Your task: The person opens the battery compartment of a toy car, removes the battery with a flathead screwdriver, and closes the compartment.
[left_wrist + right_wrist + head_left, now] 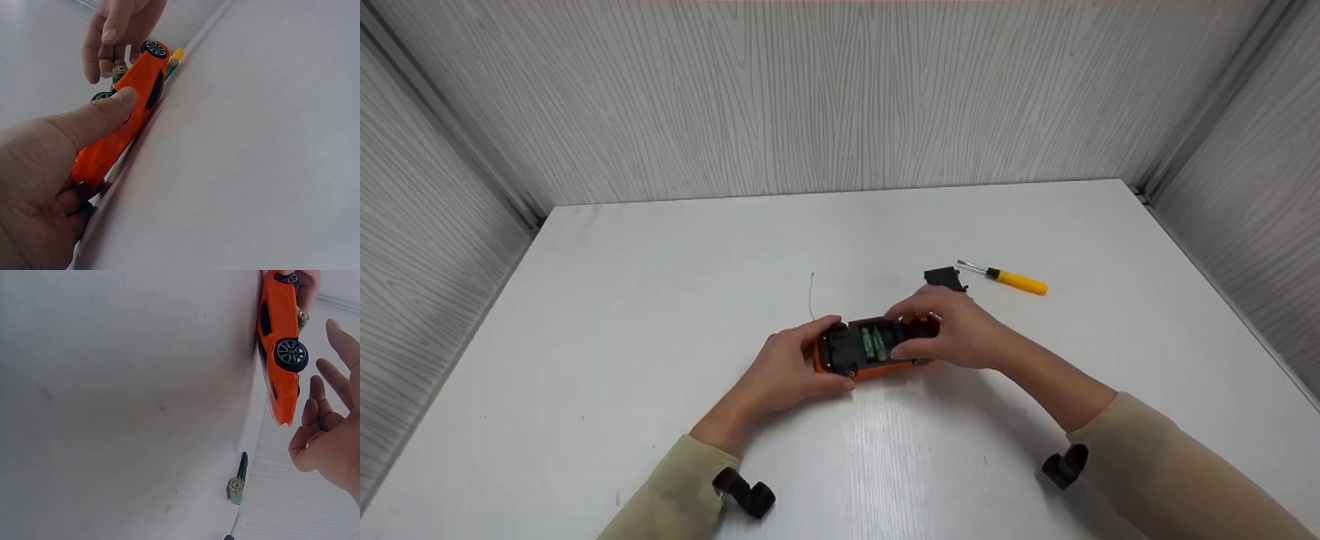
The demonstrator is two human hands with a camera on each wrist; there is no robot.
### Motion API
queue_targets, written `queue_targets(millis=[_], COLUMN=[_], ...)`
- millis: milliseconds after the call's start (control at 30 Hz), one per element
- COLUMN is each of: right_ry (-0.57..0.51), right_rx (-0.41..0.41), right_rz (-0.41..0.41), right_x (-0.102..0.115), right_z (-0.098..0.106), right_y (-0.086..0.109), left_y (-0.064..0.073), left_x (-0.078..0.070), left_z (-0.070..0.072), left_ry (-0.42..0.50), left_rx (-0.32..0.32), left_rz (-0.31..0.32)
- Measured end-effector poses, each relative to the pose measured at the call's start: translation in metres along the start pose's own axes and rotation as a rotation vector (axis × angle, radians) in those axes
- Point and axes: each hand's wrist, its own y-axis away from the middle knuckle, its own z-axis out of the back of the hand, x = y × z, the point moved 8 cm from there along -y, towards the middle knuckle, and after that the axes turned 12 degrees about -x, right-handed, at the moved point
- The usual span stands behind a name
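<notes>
An orange toy car (877, 372) lies upside down, its black underside facing up and its battery compartment uncovered. Two green batteries (874, 343) show side by side in the compartment. My left hand (787, 367) grips the car's left end, thumb along the near side and fingers at the far side. Over the right half hovers my right hand (960, 330), thumb and fingers spread apart around the compartment. In the right wrist view its fingers (340, 379) are loosely bent with nothing between them. One battery end (120, 70) sticks up past the car's edge in the left wrist view.
Beyond the right hand lies a black battery cover (943, 277), with a yellow-handled screwdriver (1020, 282) to its right. A loose battery (235, 492) is beside the cover in the right wrist view. A thin antenna wire (811, 296) extends from the car. Grey panels enclose the white table (660, 270).
</notes>
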Motion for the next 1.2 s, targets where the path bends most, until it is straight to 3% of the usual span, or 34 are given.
queue_targets(millis=[367, 767, 1200], right_ry=[0.091, 0.120, 0.137], right_rx=[0.017, 0.015, 0.028], right_rz=[-0.003, 0.051, 0.037], right_x=[0.000, -0.001, -0.003], right_z=[-0.014, -0.019, -0.023], right_y=[-0.002, -0.004, -0.005], left_y=[0.001, 0.000, 0.001], left_x=[-0.001, -0.001, -0.001], left_z=[-0.001, -0.001, 0.000], left_ry=[-0.020, -0.001, -0.005], left_rx=[0.000, 0.003, 0.002], left_rz=[-0.015, -0.020, -0.017])
